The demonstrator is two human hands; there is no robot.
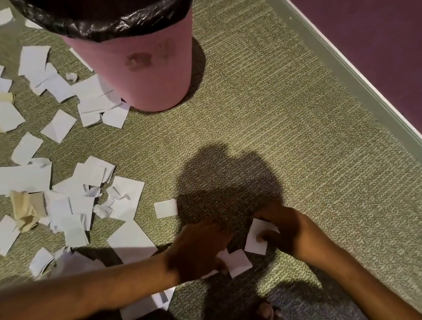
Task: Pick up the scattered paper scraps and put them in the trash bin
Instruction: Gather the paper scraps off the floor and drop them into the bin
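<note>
The right hand [279, 232] is pinching one white paper scrap [253, 245] between its thumb and curled fingers, close to the carpet [261, 113]. The left hand [195, 249] is lying knuckles-up just beside the right hand, with its fingertips at two more scraps [239, 264]. Shadow and blur are hiding whether it is gripping anything. The trash bin [135, 73], lined with a black bag [88, 25], is standing well beyond both hands, off to the left of the left hand. Most of the loose scraps [83, 198] are lying to the left of the left hand, between it and the bin. Judged risks are as follows. The pinch is securing a single thin sheet, so a quick carry is likely to let it flutter free. The flat scraps are lying flush on the carpet pile, so fingers may be sliding over them without lifting an edge. Any scrap released short of the bin rim is going to land back on the floor.
</note>
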